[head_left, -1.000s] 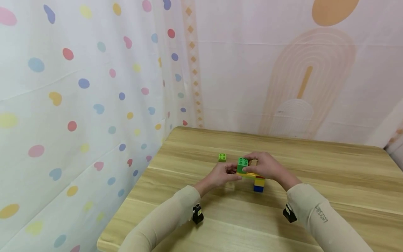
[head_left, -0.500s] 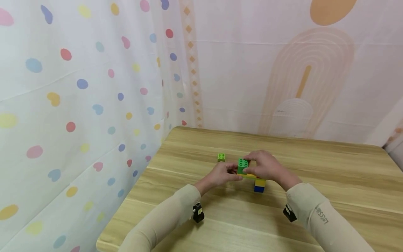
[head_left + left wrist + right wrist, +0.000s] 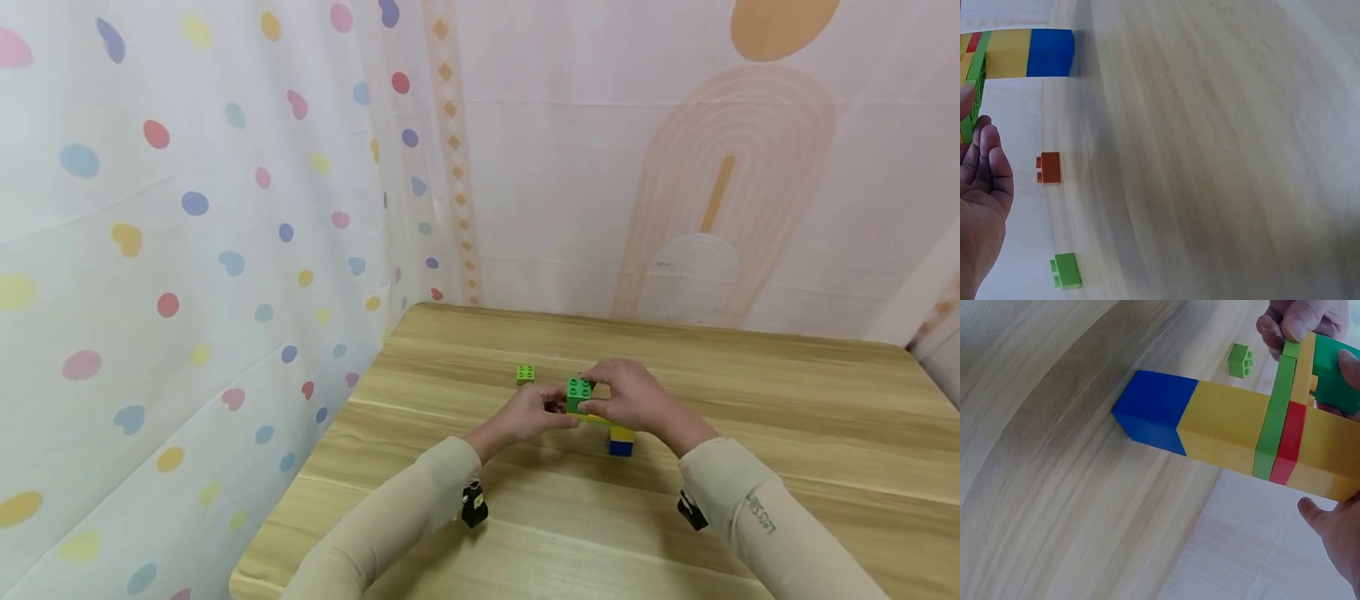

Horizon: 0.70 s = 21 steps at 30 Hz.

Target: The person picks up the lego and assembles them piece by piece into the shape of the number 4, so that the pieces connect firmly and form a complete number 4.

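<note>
A toy-brick build stands on the table, with a blue brick [image 3: 1154, 412] at its foot and a yellow brick [image 3: 1222, 425] above it. Over these come a long light green plate [image 3: 1275, 419], a red layer [image 3: 1291, 444] and another yellow brick [image 3: 1329, 450]. The plate juts left, carrying a thin yellow piece [image 3: 1302, 372]. My left hand [image 3: 525, 414] pinches this jutting end, thumb on the near side. My right hand [image 3: 628, 392] grips a green brick [image 3: 579, 395] above the same end; whether it is seated is hidden.
A lime brick [image 3: 526, 373] lies on the wooden table [image 3: 570, 533] behind my left hand. In the left wrist view an orange-brown brick [image 3: 1050, 167] sits between the build and the lime brick. A patterned curtain [image 3: 547, 183] hangs behind the table.
Both hands keep their hold on the bricks with hardly any movement. The build's foot shows slightly farther right in the head view, and its red layer has become hidden there.
</note>
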Each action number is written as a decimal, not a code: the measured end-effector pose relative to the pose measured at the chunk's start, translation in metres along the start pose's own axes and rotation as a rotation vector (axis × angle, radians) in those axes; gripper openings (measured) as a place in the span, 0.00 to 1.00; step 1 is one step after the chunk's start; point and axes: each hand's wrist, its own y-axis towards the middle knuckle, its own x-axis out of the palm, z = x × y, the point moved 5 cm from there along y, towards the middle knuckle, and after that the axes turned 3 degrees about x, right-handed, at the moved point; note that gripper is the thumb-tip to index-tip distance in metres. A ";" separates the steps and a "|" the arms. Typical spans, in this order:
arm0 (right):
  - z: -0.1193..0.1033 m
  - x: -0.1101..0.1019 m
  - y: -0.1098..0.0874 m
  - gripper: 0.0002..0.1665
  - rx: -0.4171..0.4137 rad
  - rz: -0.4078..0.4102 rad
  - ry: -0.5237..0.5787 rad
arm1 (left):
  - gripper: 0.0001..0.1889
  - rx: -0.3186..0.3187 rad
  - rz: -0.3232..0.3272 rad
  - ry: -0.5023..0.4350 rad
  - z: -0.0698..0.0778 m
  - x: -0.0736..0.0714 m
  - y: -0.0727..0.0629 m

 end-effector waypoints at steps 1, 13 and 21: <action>0.000 -0.001 0.000 0.25 0.000 -0.001 0.003 | 0.13 0.000 -0.002 0.006 0.001 0.000 0.000; 0.054 -0.007 -0.040 0.45 0.260 0.058 0.316 | 0.18 -0.045 0.026 0.041 0.003 -0.010 0.002; 0.071 0.028 -0.048 0.31 0.280 0.100 0.440 | 0.14 -0.045 0.022 0.073 0.001 -0.011 0.003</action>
